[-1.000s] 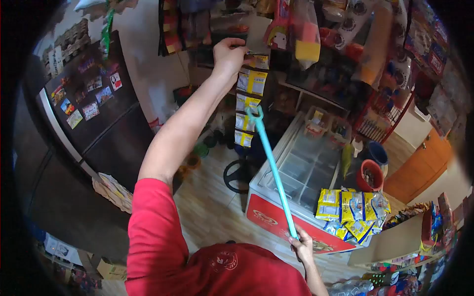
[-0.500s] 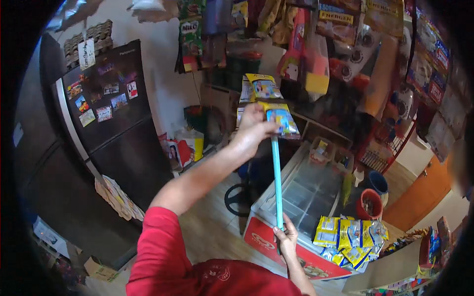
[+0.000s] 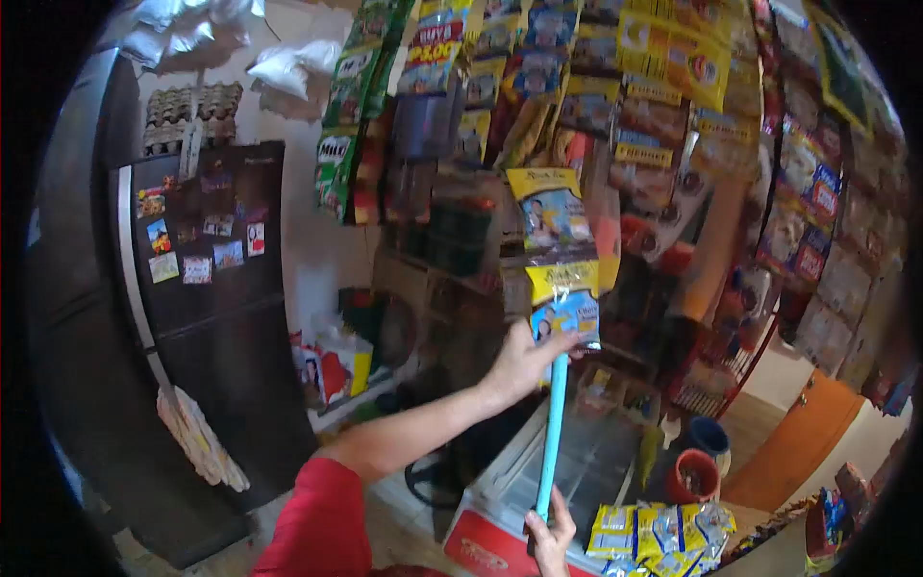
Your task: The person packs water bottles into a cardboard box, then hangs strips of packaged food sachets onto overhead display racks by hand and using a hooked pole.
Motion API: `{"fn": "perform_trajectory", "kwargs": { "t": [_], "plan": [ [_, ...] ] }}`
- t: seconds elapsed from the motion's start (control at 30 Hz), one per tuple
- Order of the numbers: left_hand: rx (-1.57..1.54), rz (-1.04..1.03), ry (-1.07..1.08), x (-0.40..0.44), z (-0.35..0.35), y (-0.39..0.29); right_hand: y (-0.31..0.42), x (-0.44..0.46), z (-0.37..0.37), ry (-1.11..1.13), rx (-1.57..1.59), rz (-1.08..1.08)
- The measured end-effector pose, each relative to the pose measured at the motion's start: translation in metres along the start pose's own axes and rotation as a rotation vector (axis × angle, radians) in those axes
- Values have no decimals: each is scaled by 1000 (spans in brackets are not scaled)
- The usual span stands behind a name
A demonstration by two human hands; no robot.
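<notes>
My left hand (image 3: pixel 527 363) is closed on the lower end of a strip of yellow-and-blue sachets (image 3: pixel 565 308), at the upper end of a light-blue pole (image 3: pixel 554 433). Its fingertips lie over the lowest sachet, and the pole's tip is hidden behind hand and sachet. Above it another sachet of the same strip (image 3: pixel 553 210) stands up, facing me. Low in view, my right hand (image 3: pixel 551 539) grips the pole's bottom end, which is held nearly upright.
Strips of sachets (image 3: pixel 654 106) hang overhead in rows. A glass-topped chest freezer (image 3: pixel 481 548) stands below, with yellow sachet packs (image 3: pixel 659 534) on its right end. A red bucket (image 3: pixel 694 473) is beyond. At left is a dark refrigerator (image 3: pixel 216 356).
The view has tilted up, bringing more hanging strips into sight. My left hand and the sachets have shifted slightly right, and the strip now faces me more fully. Both hands keep their hold.
</notes>
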State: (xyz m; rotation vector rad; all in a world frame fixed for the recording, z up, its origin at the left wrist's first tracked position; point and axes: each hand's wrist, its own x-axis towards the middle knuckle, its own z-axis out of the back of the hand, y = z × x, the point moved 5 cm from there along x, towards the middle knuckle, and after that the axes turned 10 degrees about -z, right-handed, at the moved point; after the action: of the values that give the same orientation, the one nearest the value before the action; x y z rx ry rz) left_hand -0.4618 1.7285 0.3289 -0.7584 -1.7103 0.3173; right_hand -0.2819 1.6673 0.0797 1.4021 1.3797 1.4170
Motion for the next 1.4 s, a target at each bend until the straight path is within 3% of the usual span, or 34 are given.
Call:
{"fn": "perform_trajectory", "kwargs": {
  "t": [0.03, 0.1, 0.2, 0.23, 0.3, 0.37, 0.4, 0.43, 0.5, 0.57, 0.63, 0.67, 0.7, 0.77, 1.0, 1.2, 1.3, 1.4],
  "plan": [
    [-25, -97, 10, 7, -7, -5, 18, 0, -8, 28, -51, 82],
    [-21, -147, 54, 20, -15, -21, 47, -7, -15, -23, -11, 6],
    [88, -247, 157, 51, -22, -37, 41, 9, -1, 2, -16, 77],
    [426, -281, 113, 61, -19, -47, 53, 5, -3, -9, 1, 39],
    [446, -581, -48, 79, -25, -77, 63, 1, -8, -20, 5, 83],
    [1096, -266, 160, 91, -25, -111, 56, 1, -8, -35, -32, 98],
    [1079, -269, 43, 103, -18, -109, 52, -1, -7, -45, -48, 102],
    [1093, -147, 166, 100, -21, -127, 55, -4, -10, -58, -78, 108],
    [1332, -190, 150, 115, -17, -145, 63, -9, -18, -79, -136, 116],
    [1284, -210, 81, 142, -1, -155, 46, -11, -12, -59, -178, 92],
    [1050, -175, 146, 176, 16, -150, 32, -15, -8, -38, -302, 97],
    [951, -178, 172, 180, 21, -151, 35, -22, -11, -50, -327, 156],
    [963, -215, 200, 185, 23, -147, 35, -27, -14, -100, -434, 349],
    [984, -298, 250, 204, 34, -131, 22, -38, -13, -20, -275, 50],
    [682, -185, 489, 191, 23, -116, -5, -32, -15, -34, -415, 138],
    [910, -462, 577, 142, -9, -115, 12, -14, -29, -51, -368, 189],
    [1001, -502, 675, 96, -17, -101, 22, -1, -33, -41, -197, -35],
    [967, -646, 669, 44, -24, -94, 40, 10, -39, -58, -121, 35]
  ]
}}
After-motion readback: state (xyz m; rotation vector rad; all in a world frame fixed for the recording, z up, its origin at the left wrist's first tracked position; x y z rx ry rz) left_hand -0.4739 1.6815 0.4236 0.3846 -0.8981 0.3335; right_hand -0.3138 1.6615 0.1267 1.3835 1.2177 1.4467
